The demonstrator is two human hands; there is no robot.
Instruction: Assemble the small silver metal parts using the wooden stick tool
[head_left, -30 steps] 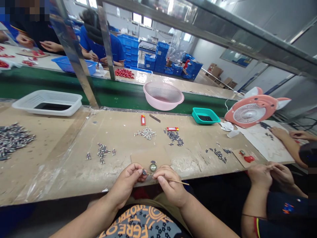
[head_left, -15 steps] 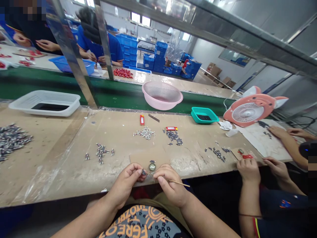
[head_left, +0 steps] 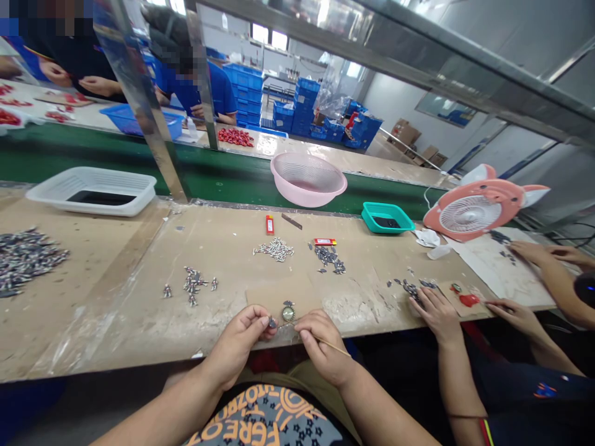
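Head view: left hand [head_left: 239, 342] pinches a small dark part [head_left: 271, 322] over the bench edge; right hand [head_left: 323, 342] grips a thin wooden stick [head_left: 335, 347], tip just beside it. Round metal piece [head_left: 288, 313] sits just beyond on a cardboard sheet [head_left: 264, 303]; small metal parts [head_left: 273, 249] lie in piles further out on the workbench [head_left: 116, 322].

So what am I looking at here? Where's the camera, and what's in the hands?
No machine here: these are a person's two bare hands, filmed by a camera worn on the head, looking forward and down. The left hand pinches a small dark metal piece. The right hand holds a thin wooden stick, its tip pointing toward that piece. A round metal piece sits just beyond them on a cardboard sheet. The worn workbench carries small piles of metal parts. At lower right are a co-worker's hands.
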